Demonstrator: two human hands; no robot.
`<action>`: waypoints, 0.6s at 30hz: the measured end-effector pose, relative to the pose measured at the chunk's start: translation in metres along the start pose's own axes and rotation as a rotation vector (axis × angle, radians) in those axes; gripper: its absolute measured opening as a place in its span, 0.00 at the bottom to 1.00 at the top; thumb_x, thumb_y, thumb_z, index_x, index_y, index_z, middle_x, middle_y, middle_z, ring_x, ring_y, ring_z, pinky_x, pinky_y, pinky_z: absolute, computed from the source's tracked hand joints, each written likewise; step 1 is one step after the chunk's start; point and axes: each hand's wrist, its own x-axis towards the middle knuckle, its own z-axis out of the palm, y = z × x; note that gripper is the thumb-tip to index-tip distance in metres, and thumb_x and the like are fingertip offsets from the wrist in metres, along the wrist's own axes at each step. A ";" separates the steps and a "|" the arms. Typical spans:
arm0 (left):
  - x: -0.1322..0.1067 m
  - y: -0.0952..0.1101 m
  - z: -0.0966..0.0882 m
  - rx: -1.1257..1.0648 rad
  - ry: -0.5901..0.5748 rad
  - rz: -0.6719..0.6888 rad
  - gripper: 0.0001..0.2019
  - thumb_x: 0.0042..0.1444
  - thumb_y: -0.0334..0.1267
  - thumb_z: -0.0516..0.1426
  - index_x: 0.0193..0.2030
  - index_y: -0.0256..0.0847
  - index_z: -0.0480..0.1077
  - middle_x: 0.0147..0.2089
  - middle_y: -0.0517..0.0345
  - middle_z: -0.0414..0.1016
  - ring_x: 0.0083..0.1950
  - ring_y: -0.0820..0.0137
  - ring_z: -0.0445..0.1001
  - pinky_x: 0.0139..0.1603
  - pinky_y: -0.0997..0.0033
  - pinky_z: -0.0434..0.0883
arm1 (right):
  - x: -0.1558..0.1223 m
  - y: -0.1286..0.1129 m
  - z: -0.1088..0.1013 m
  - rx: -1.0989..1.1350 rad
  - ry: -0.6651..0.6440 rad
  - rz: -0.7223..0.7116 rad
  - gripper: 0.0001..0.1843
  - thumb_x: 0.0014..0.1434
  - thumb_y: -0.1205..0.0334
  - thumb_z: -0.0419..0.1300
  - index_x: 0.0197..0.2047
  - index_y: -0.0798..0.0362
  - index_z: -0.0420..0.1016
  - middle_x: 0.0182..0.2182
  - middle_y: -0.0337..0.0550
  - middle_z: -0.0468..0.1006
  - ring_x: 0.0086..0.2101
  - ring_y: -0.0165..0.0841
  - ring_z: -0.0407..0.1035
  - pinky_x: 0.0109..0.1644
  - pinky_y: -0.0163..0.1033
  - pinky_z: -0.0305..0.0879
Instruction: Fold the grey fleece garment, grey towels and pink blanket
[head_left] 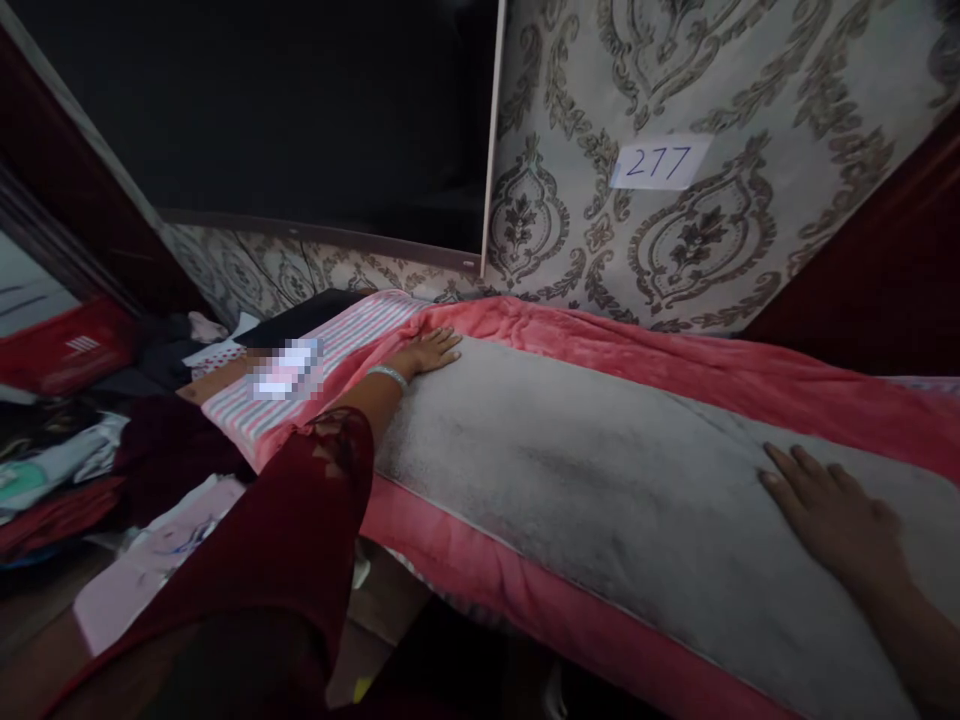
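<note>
A thick blanket [585, 470], grey in the middle with a pink border, lies spread along the bed. My left hand [431, 350] rests flat on its far left end, fingers stretched out, a bangle on the wrist and a dark red sleeve above it. My right hand [829, 510] lies flat on the grey part at the right, fingers apart. Neither hand holds anything.
A pink-and-white striped sheet [337, 350] shows under the blanket at the left. Piled clothes [67, 460] and a red bag [64, 345] lie at the far left. Patterned wallpaper with a paper label reading 277 [660, 162] and a dark screen [300, 110] stand behind the bed.
</note>
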 end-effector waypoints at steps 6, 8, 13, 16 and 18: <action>-0.037 0.014 -0.002 0.023 0.031 -0.005 0.32 0.67 0.56 0.40 0.72 0.43 0.55 0.78 0.49 0.41 0.78 0.53 0.36 0.73 0.39 0.35 | -0.003 -0.008 -0.012 0.022 -0.052 0.038 0.40 0.65 0.41 0.28 0.74 0.46 0.51 0.72 0.45 0.51 0.68 0.55 0.47 0.64 0.67 0.46; -0.063 0.011 0.007 0.002 0.033 0.077 0.33 0.67 0.59 0.38 0.73 0.45 0.54 0.79 0.51 0.41 0.78 0.55 0.37 0.74 0.42 0.38 | -0.005 -0.011 -0.015 0.032 -0.065 0.052 0.40 0.66 0.42 0.28 0.74 0.47 0.50 0.73 0.46 0.49 0.68 0.54 0.45 0.65 0.66 0.44; -0.112 -0.007 0.035 -0.041 0.079 0.172 0.32 0.68 0.55 0.36 0.75 0.45 0.45 0.79 0.53 0.39 0.78 0.62 0.37 0.75 0.50 0.40 | -0.007 -0.014 -0.017 0.038 -0.068 0.043 0.37 0.68 0.45 0.30 0.75 0.48 0.49 0.73 0.49 0.48 0.68 0.54 0.46 0.64 0.65 0.45; -0.116 -0.013 0.043 -0.037 0.123 0.173 0.31 0.69 0.53 0.36 0.75 0.45 0.47 0.79 0.53 0.41 0.78 0.63 0.38 0.74 0.52 0.41 | -0.006 -0.018 -0.023 0.039 -0.085 0.043 0.36 0.69 0.45 0.32 0.75 0.49 0.50 0.73 0.51 0.48 0.68 0.53 0.45 0.64 0.65 0.46; -0.114 -0.012 0.043 -0.027 0.139 0.165 0.31 0.68 0.53 0.37 0.75 0.46 0.47 0.78 0.53 0.42 0.78 0.62 0.40 0.74 0.51 0.42 | -0.008 -0.022 -0.031 0.042 -0.130 0.061 0.36 0.69 0.45 0.33 0.75 0.50 0.50 0.73 0.52 0.48 0.69 0.54 0.45 0.64 0.65 0.47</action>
